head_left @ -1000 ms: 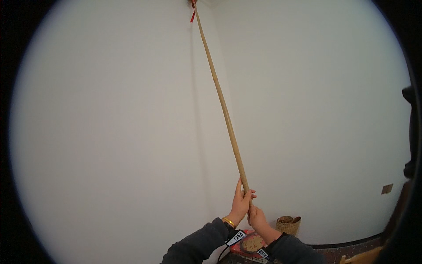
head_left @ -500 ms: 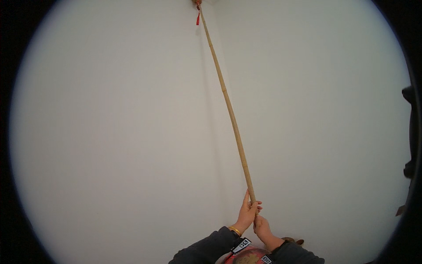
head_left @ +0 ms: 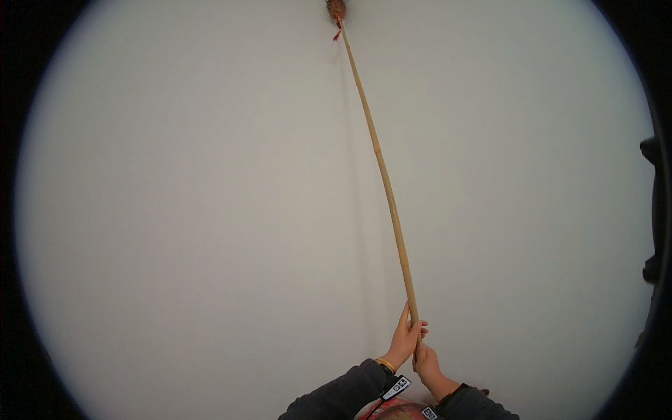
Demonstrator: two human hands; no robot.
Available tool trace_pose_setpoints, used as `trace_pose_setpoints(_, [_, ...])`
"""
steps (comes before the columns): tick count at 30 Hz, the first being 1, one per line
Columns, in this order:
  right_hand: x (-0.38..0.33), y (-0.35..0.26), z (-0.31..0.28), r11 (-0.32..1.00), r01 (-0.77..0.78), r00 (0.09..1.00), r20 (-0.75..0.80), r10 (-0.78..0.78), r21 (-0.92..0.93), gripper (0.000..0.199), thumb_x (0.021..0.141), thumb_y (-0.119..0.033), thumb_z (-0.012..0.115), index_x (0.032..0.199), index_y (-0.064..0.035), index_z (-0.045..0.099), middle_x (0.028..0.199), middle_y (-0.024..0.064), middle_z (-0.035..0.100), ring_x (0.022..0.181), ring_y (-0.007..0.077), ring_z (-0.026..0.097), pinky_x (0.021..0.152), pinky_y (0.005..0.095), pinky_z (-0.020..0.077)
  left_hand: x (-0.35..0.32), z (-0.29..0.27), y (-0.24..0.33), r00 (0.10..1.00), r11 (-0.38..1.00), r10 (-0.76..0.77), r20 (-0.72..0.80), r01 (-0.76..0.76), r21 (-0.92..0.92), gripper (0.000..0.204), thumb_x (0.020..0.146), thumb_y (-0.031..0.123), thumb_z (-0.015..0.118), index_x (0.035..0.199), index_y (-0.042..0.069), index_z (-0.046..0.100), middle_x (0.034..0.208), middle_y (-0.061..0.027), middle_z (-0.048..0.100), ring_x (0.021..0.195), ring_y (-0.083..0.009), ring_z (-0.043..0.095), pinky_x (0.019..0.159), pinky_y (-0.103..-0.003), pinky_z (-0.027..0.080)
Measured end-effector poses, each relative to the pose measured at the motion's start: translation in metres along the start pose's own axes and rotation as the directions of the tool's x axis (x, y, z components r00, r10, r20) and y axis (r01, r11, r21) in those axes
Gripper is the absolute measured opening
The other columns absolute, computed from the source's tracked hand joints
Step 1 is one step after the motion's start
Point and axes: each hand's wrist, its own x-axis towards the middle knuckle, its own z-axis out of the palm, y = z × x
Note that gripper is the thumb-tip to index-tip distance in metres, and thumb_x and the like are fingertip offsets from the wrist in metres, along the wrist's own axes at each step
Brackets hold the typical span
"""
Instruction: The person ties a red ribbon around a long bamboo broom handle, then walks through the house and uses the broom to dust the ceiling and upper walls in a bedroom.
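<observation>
A long bamboo-handled duster (head_left: 384,171) runs from my hands up to the top of the view, leaning a little to the left. Its brown bristly head (head_left: 337,9) is partly cut off by the upper edge, and a small red tassel (head_left: 337,35) hangs just below it. My left hand (head_left: 404,341), with a gold bracelet at the wrist, wraps round the lower handle, one finger stretched along the bamboo. Just beneath it, my right hand (head_left: 426,362) is closed round the handle's bottom end. Dark sleeves cover both forearms.
Plain white wall (head_left: 210,175) fills most of the view, with the handle's faint shadow on it. A dark object (head_left: 652,210) shows at the right rim. Below my hands a patterned red and brown garment (head_left: 399,409) is partly visible.
The duster has shifted to the right, and more of its head shows at the top. Both hands have moved slightly right with it, their grip unchanged. The tassel has swung.
</observation>
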Motion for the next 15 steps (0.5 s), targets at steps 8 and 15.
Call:
trace_pose_setpoints(8, [-0.017,-0.025,0.003,0.997,-0.043,0.999,0.005,0.043,0.062,0.044,0.100,-0.038,0.031,0.072,-0.0075,0.046,0.058,0.0009,0.044,0.045,0.0107,0.041,0.041,0.0265,0.0339,-0.007,0.005,0.018,0.998,0.997,-0.065,0.000,0.065,-0.029,0.067,0.097,0.009,0.043,0.149,0.017,0.003,0.102,-0.0142,0.058,0.085,-0.0180,0.058,0.077,-0.031,0.051])
trace_pose_setpoints(15, [-0.002,0.004,-0.022,0.992,-0.107,0.993,0.052,0.104,0.066,0.045,0.099,-0.043,0.029,0.076,-0.0075,0.044,0.056,0.0007,0.041,0.042,0.0112,0.037,0.038,0.0270,0.0312,0.008,0.001,-0.008,0.985,0.988,-0.151,0.080,0.149,0.040,0.066,0.096,0.013,0.049,0.149,0.013,0.009,0.105,-0.0159,0.060,0.097,-0.0213,0.059,0.086,-0.033,0.049])
